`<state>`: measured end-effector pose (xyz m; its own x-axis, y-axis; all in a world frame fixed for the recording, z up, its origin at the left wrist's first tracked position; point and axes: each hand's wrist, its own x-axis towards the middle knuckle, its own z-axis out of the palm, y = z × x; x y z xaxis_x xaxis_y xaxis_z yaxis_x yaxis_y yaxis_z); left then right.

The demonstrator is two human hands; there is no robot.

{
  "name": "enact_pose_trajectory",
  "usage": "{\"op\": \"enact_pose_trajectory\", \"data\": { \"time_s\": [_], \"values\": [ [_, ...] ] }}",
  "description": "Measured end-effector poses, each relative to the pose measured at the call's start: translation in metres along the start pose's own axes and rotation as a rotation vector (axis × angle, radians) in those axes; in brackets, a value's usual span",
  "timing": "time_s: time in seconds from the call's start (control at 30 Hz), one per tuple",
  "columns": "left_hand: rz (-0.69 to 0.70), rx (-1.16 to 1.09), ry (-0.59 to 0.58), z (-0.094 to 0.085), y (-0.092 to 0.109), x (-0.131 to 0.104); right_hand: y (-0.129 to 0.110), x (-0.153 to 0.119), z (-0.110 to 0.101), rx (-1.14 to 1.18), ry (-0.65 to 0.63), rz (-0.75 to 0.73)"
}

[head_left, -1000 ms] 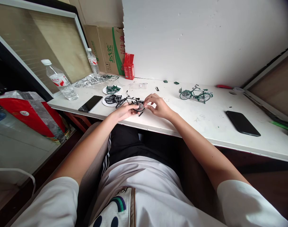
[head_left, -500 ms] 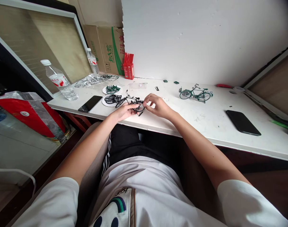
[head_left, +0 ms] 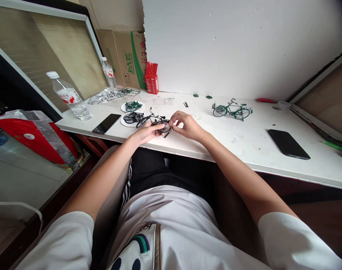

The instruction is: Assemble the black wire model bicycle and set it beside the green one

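Left hand (head_left: pixel 148 134) closed around the back half of a black model bicycle (head_left: pixel 154 118), its thumb laid along the rear wheel (head_left: pixel 167 128) and its other fingers curled beneath. The right hand (head_left: pixel 185 125) came in from the right with thumb and forefinger nearly together at that wheel's outer edge; whether they pinched a tiny part could not be told. The bicycle was at the near edge of a white table (head_left: pixel 212 146), front wheel to the left, just beside a white plate (head_left: pixel 129 125) of black bicycle parts. It seemed very light and probably plastic, stiff yet fragile, with spokes and handlebars likely to snap under a hard squeeze. The sturdier hold appeared to be the main frame or the flat sides of a wheel, pressed gently. Beyond that plate sat another white plate (head_left: pixel 122 108) with green parts. Farther right stood a green model bicycle (head_left: pixel 235 111), well apart from the hands. A black phone (head_left: pixel 289 144) lay at the right and a second phone (head_left: pixel 106 123) at the left, near two plastic bottles (head_left: pixel 69 96).
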<state>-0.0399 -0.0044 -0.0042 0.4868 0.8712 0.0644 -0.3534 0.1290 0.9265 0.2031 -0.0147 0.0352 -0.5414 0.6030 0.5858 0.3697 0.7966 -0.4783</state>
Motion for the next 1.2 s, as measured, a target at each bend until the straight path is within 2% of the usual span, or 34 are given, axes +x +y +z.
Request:
{"op": "enact_pose_trajectory", "data": {
  "time_s": [1.07, 1.2],
  "values": [
    [0.014, -0.031, 0.084, -0.0022, -0.0040, 0.0010, 0.0011, -0.0003, 0.0073, -0.007, 0.031, 0.029],
    [0.017, -0.056, 0.102, 0.0012, -0.0018, 0.0000, 0.0069, 0.0004, 0.0053, -0.002, 0.073, 0.049]
  ]
}}
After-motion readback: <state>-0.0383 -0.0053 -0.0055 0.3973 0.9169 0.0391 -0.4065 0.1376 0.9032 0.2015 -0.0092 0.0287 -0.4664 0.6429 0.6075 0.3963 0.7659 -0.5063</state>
